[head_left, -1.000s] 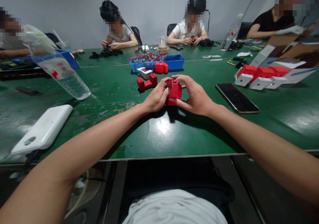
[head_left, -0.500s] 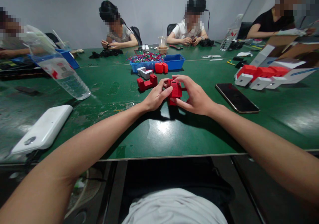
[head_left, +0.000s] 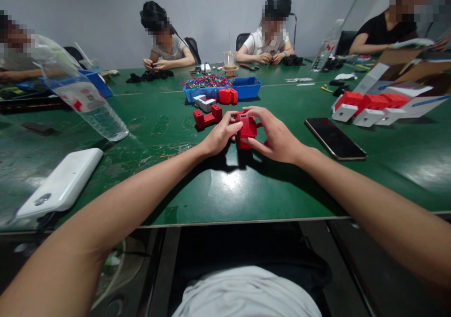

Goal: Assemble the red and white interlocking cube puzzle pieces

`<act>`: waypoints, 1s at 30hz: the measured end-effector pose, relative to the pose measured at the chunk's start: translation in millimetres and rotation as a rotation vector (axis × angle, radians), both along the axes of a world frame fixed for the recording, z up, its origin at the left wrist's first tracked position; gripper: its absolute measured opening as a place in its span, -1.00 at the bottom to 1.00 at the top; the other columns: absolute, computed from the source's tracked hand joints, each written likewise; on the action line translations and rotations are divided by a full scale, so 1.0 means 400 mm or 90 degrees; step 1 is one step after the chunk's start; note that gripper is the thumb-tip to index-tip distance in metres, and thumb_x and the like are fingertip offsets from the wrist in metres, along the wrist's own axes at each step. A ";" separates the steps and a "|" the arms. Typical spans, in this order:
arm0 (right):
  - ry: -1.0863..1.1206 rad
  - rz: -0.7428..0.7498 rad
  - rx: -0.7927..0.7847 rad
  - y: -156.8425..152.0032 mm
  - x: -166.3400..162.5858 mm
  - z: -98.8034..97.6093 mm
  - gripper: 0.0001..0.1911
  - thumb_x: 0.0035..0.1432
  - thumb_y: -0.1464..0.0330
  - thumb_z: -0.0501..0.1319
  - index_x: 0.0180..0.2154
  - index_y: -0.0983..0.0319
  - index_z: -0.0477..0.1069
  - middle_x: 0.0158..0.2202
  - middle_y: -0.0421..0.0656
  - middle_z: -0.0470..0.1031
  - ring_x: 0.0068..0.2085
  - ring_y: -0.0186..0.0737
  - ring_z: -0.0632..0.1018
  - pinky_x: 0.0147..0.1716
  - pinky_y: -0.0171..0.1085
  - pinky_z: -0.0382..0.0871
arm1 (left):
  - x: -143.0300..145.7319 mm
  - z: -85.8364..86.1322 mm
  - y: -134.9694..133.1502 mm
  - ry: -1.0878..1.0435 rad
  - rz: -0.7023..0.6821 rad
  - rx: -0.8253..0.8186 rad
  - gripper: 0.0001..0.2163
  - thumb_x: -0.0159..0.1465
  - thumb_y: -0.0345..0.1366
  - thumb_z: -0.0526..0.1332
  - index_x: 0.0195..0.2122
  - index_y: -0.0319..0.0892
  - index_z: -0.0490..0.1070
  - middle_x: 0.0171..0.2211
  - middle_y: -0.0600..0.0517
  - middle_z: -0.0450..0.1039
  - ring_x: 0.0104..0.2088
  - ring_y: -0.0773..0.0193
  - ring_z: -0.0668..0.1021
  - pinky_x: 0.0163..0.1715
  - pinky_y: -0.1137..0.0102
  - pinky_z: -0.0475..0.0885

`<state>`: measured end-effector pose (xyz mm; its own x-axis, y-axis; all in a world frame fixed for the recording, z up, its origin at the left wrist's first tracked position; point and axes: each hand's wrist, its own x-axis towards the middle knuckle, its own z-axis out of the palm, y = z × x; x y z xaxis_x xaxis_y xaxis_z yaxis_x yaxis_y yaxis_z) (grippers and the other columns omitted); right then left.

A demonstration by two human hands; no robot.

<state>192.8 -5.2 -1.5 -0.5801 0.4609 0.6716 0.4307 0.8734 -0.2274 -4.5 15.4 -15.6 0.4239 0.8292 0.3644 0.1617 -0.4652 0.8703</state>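
Between my two hands is a small red plastic housing [head_left: 248, 128], held just above the green table. My left hand [head_left: 223, 134] grips its left side, with the thumb lying across the front. From the right, my right hand [head_left: 276, 136] closes on it, its index finger over the top and its thumb at the lower edge. Some of the fingers are hidden behind the housing. Just beyond my left hand lie a red U-shaped bracket [head_left: 207, 117] and a white-grey U-shaped bracket [head_left: 205, 103]. Another red block [head_left: 228, 96] sits beside the blue tray.
A blue tray [head_left: 252, 90] holds a heap of coloured wires [head_left: 211, 81]. To the right are a phone [head_left: 335, 138], red-and-white blocks [head_left: 366, 106] and an open carton [head_left: 419, 87]. On the left are a tilted water bottle [head_left: 93, 110] and a white device [head_left: 63, 181]. Several people sit around.
Both hands stay in nearly the same place. The red housing has turned slightly in them, and my left thumb has shifted a little to the left on it.
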 end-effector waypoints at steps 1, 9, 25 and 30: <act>0.001 0.004 0.003 0.000 0.000 0.000 -0.48 0.23 0.18 0.22 0.15 0.17 0.18 0.19 0.14 0.35 0.24 0.10 0.40 0.19 0.12 0.32 | 0.000 0.000 0.001 -0.002 0.000 -0.006 -0.56 0.25 -0.01 0.03 0.02 -0.21 0.20 -0.12 -0.09 0.40 -0.12 0.13 0.47 -0.22 0.28 0.42; 0.014 0.043 0.015 0.008 0.000 -0.004 -0.47 0.20 0.23 0.26 0.15 0.18 0.19 0.19 0.15 0.34 0.24 0.11 0.39 0.17 0.12 0.34 | 0.003 -0.004 0.006 -0.109 -0.014 -0.097 -0.49 0.14 0.04 0.20 -0.02 -0.20 0.20 -0.17 -0.02 0.37 -0.10 0.16 0.48 -0.07 0.26 0.42; 0.004 0.040 0.001 0.006 0.007 0.001 -0.49 0.14 0.23 0.30 0.10 0.19 0.27 0.20 0.16 0.34 0.25 0.14 0.38 0.19 0.17 0.30 | 0.022 -0.008 -0.006 -0.220 -0.038 -0.131 -0.54 0.08 -0.14 0.34 -0.06 -0.16 0.24 -0.23 0.05 0.43 -0.18 0.25 0.53 -0.13 0.32 0.42; 0.002 0.041 0.004 0.011 0.009 0.002 -0.48 0.14 0.23 0.31 0.09 0.20 0.27 0.20 0.18 0.34 0.25 0.14 0.38 0.20 0.16 0.29 | 0.021 -0.010 -0.003 -0.199 -0.027 -0.113 -0.57 0.10 -0.16 0.33 -0.05 -0.17 0.25 -0.24 0.05 0.44 -0.23 0.27 0.53 -0.23 0.37 0.41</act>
